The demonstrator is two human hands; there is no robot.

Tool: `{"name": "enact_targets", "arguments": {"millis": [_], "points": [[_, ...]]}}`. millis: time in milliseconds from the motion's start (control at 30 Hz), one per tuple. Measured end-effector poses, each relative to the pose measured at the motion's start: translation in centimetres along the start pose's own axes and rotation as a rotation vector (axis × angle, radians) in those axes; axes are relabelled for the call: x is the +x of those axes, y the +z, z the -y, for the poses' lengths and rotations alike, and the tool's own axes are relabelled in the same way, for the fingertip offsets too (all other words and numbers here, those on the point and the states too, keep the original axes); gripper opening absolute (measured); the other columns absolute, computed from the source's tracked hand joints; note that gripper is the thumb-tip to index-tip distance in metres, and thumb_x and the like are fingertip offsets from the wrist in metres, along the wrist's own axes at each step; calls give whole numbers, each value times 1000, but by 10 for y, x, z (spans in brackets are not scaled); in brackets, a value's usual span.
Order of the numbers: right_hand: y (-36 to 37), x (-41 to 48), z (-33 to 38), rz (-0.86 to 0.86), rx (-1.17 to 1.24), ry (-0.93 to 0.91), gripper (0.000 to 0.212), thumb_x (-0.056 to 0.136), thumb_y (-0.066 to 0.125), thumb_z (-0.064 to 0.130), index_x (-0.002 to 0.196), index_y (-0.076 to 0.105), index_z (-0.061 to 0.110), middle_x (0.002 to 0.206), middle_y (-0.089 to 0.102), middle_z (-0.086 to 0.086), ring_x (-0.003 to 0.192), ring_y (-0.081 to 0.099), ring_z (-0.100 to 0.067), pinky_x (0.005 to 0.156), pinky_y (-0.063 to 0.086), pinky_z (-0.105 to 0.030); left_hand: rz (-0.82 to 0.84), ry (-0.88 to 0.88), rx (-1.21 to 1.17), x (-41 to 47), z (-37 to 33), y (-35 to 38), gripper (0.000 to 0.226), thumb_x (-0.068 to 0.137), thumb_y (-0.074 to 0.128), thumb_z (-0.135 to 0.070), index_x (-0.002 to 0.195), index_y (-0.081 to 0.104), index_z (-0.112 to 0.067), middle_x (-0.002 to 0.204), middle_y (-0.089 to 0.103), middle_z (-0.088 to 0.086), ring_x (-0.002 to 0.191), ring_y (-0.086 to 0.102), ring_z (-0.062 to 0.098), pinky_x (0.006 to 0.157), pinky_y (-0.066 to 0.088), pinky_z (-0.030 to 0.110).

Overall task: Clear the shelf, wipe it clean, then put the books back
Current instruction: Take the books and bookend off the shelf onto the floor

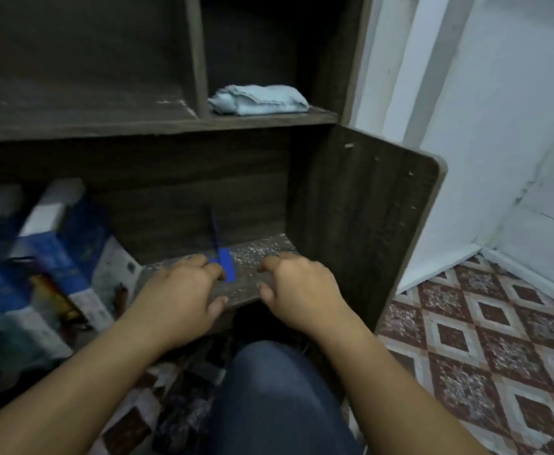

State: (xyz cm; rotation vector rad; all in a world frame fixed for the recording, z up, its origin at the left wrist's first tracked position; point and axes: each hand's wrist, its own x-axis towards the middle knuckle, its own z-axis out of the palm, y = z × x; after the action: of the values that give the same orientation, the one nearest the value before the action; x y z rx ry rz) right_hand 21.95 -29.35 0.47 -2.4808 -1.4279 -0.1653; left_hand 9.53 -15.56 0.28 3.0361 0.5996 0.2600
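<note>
Crouched at the speckled low shelf (262,249), left hand (183,290) and right hand (298,287) each in a curled grip on its near edge, likely to steady, a small blue thing (227,269) right by the left one not yet cleared, books (72,244) leaning at the left, cloth (257,99) ready above.

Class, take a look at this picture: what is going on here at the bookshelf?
A person crouches in front of a dark wooden shelf unit. The left hand and the right hand both grip the front edge of what looks like a grey speckled book with a blue mark, lying flat in the bottom compartment. Blue and white books lean at the left of that compartment. A folded pale blue cloth lies in the upper right compartment, with neither hand on it.
</note>
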Motion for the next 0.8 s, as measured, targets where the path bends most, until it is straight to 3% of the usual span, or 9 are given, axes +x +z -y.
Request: {"name": "enact_targets", "arguments": {"millis": [300, 500, 800], "points": [[24, 93, 127, 80, 151, -169, 35, 93, 50, 24, 127, 58, 29, 125, 56, -3, 115, 56, -27, 90, 47, -37, -314, -338, -105, -66, 117, -16, 64, 85, 61, -49, 141, 38, -28, 137, 39, -5, 128, 35, 19, 104, 38, 34], [65, 119, 164, 103, 245, -230, 38, 91, 50, 19, 126, 60, 28, 125, 54, -2, 114, 54, -26, 90, 47, -34, -472, -580, -132, -77, 167, -3, 63, 85, 65, -41, 140, 43, -19, 137, 40, 4, 129, 30, 26, 104, 38, 43], [117, 125, 140, 61, 295, -298, 28, 92, 59, 25, 119, 65, 27, 136, 49, 10, 123, 49, -12, 98, 42, -27, -509, -566, -35, -72, 193, 36, 72, 80, 70, -38, 141, 40, -16, 128, 53, 1, 113, 40, 21, 85, 45, 46]]}}
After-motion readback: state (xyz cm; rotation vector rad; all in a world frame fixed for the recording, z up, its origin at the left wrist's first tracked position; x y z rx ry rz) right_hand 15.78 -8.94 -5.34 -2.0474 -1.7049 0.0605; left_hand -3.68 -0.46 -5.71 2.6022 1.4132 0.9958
